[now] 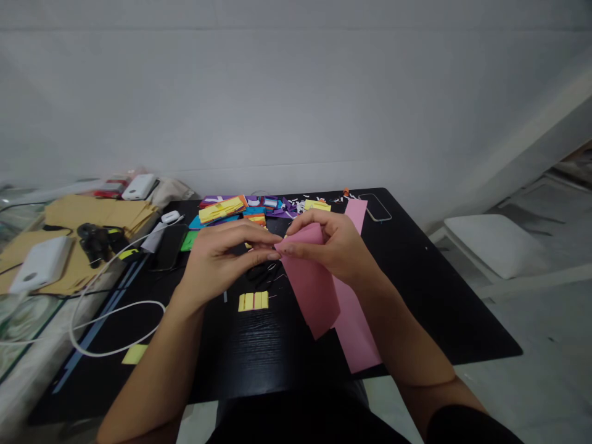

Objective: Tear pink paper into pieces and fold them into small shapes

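A folded pink paper [314, 290] hangs at a slant above the black table. My right hand [330, 243] grips its upper end between thumb and fingers. My left hand [229, 256] is closed in a pinch at the paper's upper left corner; its fingertips meet the edge there. Under and behind the held sheet lies a pink strip [356, 333] on the table. Below my left hand rests a small yellow folded piece [253, 301], with dark scissors [261, 274] partly hidden behind the fingers.
Yellow folded strips [222, 209] and purple scraps [282, 206] lie along the back. A phone [169, 248], a white cable [118, 354] and a yellow note [135, 354] are on the left. A clear case [377, 208] lies back right on the black table [439, 308].
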The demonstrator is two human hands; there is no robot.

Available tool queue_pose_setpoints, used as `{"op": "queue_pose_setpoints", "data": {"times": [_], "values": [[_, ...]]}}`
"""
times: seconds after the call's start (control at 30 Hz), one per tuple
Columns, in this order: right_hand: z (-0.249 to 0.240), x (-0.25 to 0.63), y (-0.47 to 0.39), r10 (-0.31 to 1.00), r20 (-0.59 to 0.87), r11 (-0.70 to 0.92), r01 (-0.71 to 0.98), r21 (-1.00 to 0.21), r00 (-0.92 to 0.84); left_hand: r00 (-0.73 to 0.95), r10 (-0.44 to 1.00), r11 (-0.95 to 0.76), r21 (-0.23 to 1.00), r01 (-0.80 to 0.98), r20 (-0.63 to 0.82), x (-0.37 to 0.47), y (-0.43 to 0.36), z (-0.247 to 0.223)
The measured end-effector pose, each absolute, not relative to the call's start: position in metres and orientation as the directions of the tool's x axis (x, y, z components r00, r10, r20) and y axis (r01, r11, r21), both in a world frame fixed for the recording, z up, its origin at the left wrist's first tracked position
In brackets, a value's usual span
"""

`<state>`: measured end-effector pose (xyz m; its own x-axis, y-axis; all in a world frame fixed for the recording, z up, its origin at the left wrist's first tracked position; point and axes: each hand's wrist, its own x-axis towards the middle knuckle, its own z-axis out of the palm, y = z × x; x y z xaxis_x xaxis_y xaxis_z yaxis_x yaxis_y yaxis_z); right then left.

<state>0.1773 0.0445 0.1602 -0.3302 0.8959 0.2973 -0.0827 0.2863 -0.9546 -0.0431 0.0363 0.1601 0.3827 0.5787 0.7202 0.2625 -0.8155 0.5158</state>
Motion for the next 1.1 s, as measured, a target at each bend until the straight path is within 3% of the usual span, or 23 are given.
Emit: {"op": "queue_pose_setpoints", "data": {"times": [1.1], "values": [[0.1593,0.1759,0.0441,0.895,0.297,0.267,-0.134,-0.954,-0.334,0.384,0.567,-0.824,0.501,0.265,0.729,-0.0419,0.0365,0.1588]]}}
